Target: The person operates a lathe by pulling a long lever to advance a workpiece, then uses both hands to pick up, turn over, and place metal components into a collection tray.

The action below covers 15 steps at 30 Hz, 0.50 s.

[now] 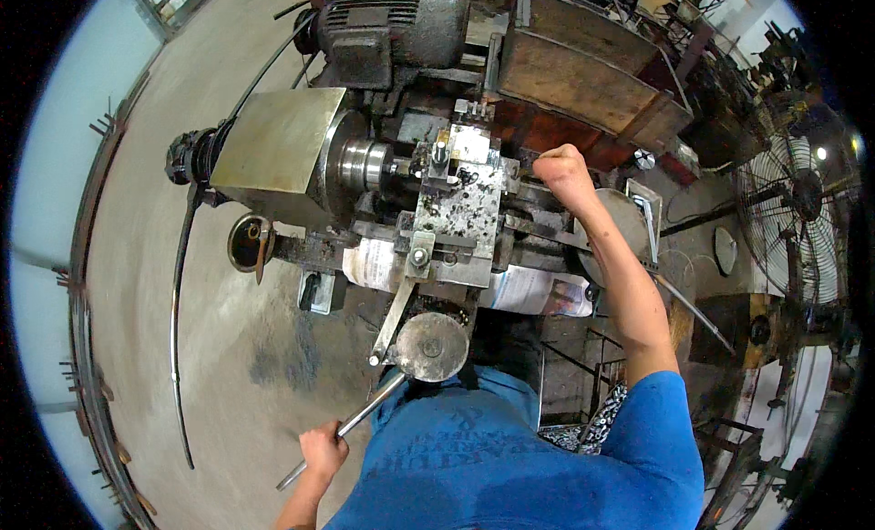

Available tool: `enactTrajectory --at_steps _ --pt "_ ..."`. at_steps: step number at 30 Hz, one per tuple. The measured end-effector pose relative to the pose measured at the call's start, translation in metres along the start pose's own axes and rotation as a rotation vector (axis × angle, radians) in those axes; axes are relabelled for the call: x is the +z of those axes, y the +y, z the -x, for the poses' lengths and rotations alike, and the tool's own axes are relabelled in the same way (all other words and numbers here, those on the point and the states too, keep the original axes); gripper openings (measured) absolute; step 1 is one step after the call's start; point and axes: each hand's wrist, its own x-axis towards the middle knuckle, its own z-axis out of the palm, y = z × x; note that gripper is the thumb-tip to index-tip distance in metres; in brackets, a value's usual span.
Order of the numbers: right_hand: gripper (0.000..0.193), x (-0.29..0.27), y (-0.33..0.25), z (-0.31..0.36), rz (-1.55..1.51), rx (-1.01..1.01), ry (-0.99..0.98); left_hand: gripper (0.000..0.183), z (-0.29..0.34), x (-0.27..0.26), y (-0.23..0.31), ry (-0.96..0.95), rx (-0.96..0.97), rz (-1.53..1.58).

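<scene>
My left hand is wrapped round a long bare metal handle bar. The bar slants up to a round metal disc at the front of a lathe, close to my waist. My right arm reaches across to the far right side of the machine. There my right hand is closed in a fist beside the bed, and whatever its fingers hold is hidden. Between the hands lies the tool slide, strewn with dark chips. A shiny round chuck faces it from the left, and a clamp lever points toward me.
A dark electric motor sits behind the headstock. Left of the bed is a small pot with a brush. A large fan stands at right, near a wooden box. Printed paper lies under the slide.
</scene>
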Motion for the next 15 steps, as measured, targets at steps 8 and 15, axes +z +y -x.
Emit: enactTrajectory --at_steps 8,15 --pt "0.023 0.010 -0.022 0.030 -0.202 0.300 -0.028 0.017 0.001 0.008 -0.005 -0.012 -0.004 0.012" --pt "0.027 0.015 -0.024 0.036 -0.136 0.414 -0.112 0.016 0.000 0.007 -0.002 0.020 -0.009 0.009"
